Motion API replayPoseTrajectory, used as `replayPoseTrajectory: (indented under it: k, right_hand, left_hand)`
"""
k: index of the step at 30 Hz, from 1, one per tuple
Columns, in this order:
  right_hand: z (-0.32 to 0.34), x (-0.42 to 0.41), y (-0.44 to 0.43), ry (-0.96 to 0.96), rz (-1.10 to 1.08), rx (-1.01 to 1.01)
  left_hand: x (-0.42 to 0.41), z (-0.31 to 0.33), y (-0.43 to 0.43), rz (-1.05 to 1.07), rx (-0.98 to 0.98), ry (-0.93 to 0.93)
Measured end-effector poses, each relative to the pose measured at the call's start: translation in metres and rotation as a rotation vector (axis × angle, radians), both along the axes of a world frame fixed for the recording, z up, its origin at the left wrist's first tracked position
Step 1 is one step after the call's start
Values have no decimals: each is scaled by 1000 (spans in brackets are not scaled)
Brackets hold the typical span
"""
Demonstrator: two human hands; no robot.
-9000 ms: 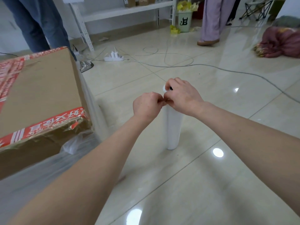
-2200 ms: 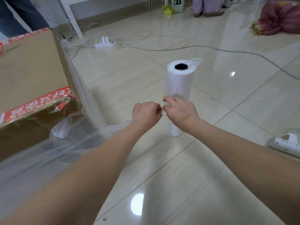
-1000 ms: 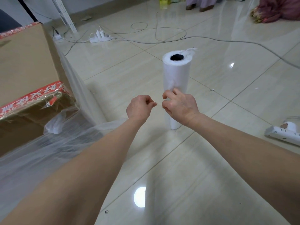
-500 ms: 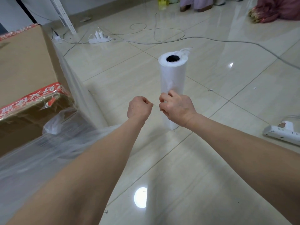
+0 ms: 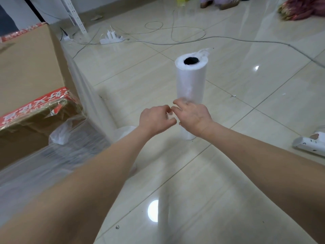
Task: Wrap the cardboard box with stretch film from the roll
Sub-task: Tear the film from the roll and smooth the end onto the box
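At the roll (image 5: 190, 81), low on its front: R fingers (image 5: 178, 104) half-bent, tips against the wound film (blurred, so can't tell if they pinch an edge or just touch).
L fingers (image 5: 165, 110): loosely curled, thumb a little apart, just beside the R ones; can't tell whether any film is held.
Hands: left hand (image 5: 154, 119) and right hand (image 5: 192, 117) nearly touching, forearms reaching in from the bottom edge.
Roll: upright on the floor (image 5: 228, 173), dark core hole up, frayed wisp at its top rim.
Cardboard box (image 5: 29, 67): left of the hands, apart from the roll, red tape (image 5: 35, 108) along its near edge.
Stretch film (image 5: 61, 155): wrapped round the box's lower sides, w/ a bunched bit at the near corner.
Floor beyond: white power strip (image 5: 111, 38) w/ grey cables (image 5: 228, 38); second strip (image 5: 309, 145) at far right.
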State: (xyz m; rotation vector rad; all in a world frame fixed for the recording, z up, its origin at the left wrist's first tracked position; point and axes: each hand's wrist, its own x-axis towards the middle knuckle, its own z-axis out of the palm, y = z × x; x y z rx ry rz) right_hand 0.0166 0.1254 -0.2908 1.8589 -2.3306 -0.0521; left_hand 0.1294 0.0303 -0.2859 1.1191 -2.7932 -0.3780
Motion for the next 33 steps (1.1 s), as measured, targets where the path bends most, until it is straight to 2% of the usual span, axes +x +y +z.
replayPoseTrajectory:
  k: [5,9,16,21,23,29,33]
  right_hand:
    - [-6,-1,1,11,-6,107]
    - [-8,-2,5,11,-1,147]
    - [-10,-5,11,13,85,113]
    - [-10,-6,12,46,128,141]
    - [-10,-8,13,57,134,156]
    - [-18,2,5,96,69,130]
    - [-21,5,4,62,29,177]
  left_hand:
    - [-7,-18,7,-134,-194,-243]
    - [-14,-27,18,-100,-240,-202]
    - [-14,-34,10,-47,-134,-150]
    - [-8,-24,-7,232,131,-108]
    - [1,-21,-19,332,148,-80]
    - [-1,-18,-12,153,143,-94]
    - [-2,-28,0,-19,-47,-170]
